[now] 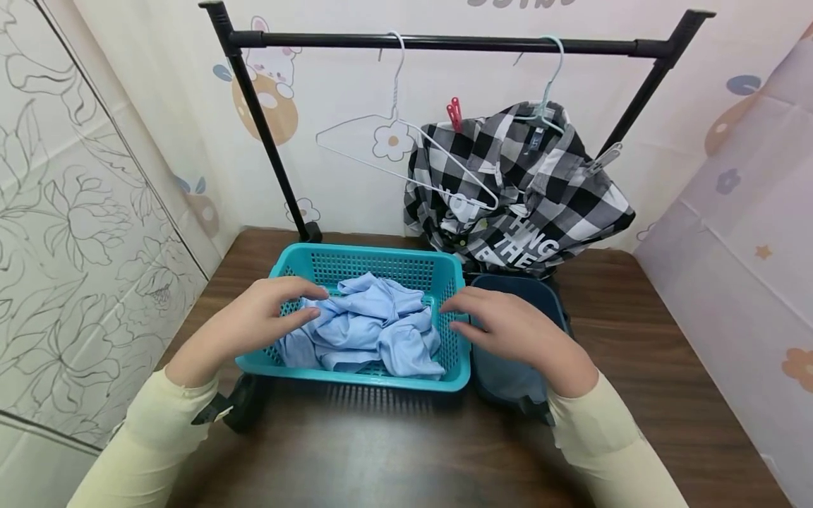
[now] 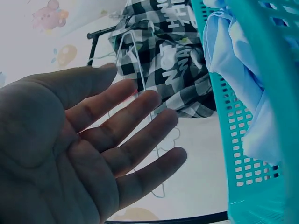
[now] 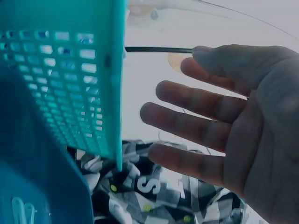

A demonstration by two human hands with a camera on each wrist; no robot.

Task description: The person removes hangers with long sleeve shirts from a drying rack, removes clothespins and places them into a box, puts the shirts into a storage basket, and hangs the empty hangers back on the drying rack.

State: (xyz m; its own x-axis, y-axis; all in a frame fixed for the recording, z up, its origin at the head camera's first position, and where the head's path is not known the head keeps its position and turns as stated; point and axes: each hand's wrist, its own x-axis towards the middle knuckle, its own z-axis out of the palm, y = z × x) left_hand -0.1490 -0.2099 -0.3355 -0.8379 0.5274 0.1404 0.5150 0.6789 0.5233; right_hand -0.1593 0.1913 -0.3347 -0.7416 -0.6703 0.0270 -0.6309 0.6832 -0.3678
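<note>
1. Around the desk, a creased pale wall hanging (image 1: 356, 85) printed with a rabbit, flowers and stars; along the left, a whitish panel (image 1: 70, 176) covered in grey line-drawn blossoms.
2. Below, a dark brown wood-grain desk (image 1: 641, 331), back edge near the wall hanging, a soft sheen and the basket's mesh-patterned shadow across the front.
3. Over the desk's rear, a black garment rack (image 1: 317, 40) with a level crossbar.
4. Hanging at the rack's right, a black, white and grey checked shirt (image 1: 527, 197) with white lettering.
5. At the desk's middle, a turquoise mesh basket (image 1: 356, 382).
6. Just beside, to the right, a dark blue bin (image 1: 508, 370), partly behind the right hand.
7. Inside the basket, a crumpled light blue garment (image 1: 375, 321).
8. On the crossbar, a bare white hanger (image 1: 394, 99) and, inside the shirt's neck, a pale blue hanger (image 1: 544, 106).
9. At the basket's two ends, left hand (image 1: 269, 307) and right hand (image 1: 508, 324), both free, fingers apart and relaxed.
10. Clipped to the shirt, a red clothespin (image 1: 454, 115) and a grey clothespin (image 1: 603, 159).
</note>
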